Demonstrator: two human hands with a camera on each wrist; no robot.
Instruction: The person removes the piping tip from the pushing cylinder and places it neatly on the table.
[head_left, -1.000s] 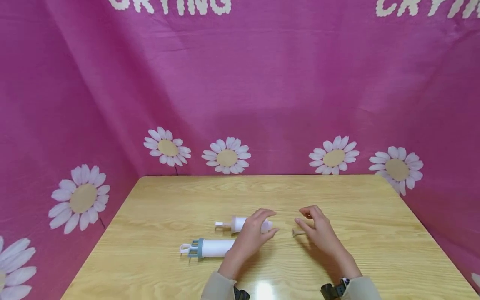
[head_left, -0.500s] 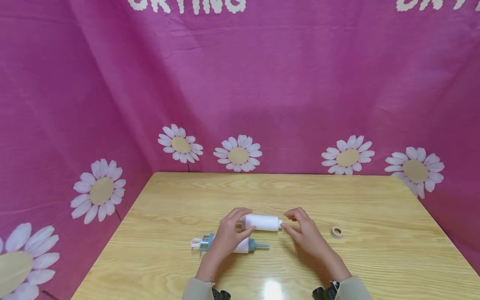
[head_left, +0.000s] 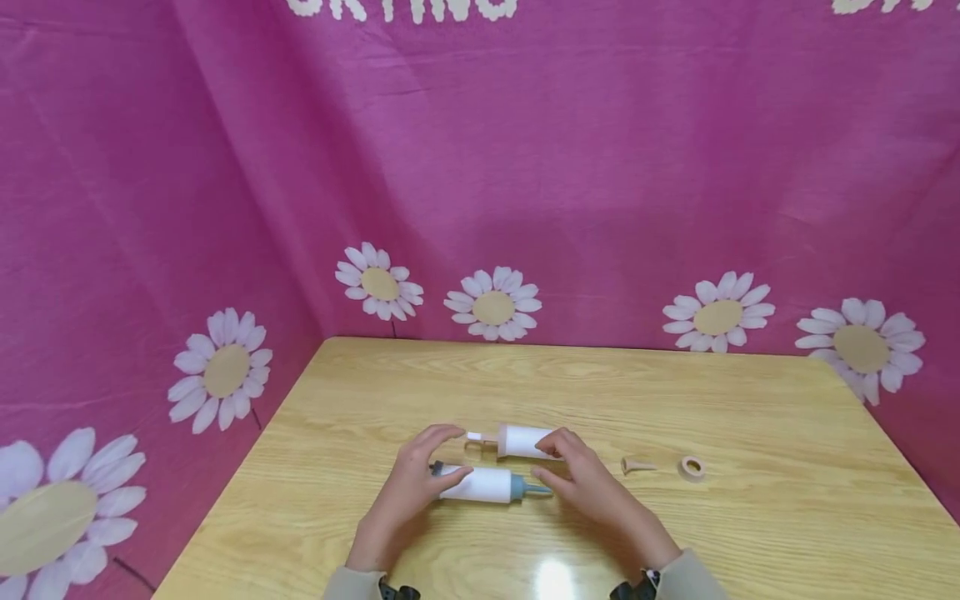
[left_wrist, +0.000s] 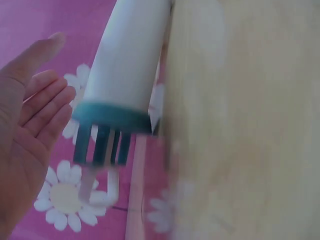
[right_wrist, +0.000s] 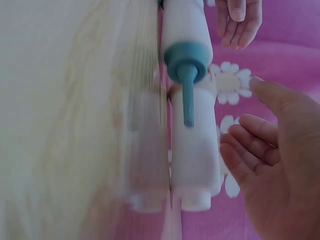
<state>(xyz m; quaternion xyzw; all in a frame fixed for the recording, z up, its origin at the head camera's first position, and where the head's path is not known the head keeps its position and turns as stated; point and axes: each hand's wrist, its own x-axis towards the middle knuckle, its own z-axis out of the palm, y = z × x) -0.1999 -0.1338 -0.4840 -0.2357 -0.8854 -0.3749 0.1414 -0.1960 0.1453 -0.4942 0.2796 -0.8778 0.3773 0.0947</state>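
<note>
A white syringe-like tube with a teal collar and long teal nozzle (head_left: 480, 485) lies on its side on the table. My left hand (head_left: 416, 467) curves around its handle end, thumb and fingers apart. At its nozzle end is my right hand (head_left: 581, 471), also spread and with nothing in its grasp. Behind it lies a second white tube with a pinkish-beige collar (head_left: 519, 442), its right end hidden by my right hand. The left wrist view shows the teal collar (left_wrist: 112, 117) and pale ring handle beside my palm. In the right wrist view, the teal nozzle (right_wrist: 187, 95) points past my fingers.
To the right of my right hand lie a small beige cone-shaped nozzle (head_left: 637, 465) and a beige ring (head_left: 692, 468). The wooden table (head_left: 525, 375) ends against a pink curtain (head_left: 585, 167) printed with daisies.
Both hands have left the beige-collared tube and come nearer to the teal one. The right hand earlier was over the cone-shaped nozzle, now uncovered. The head view has turned slightly.
</note>
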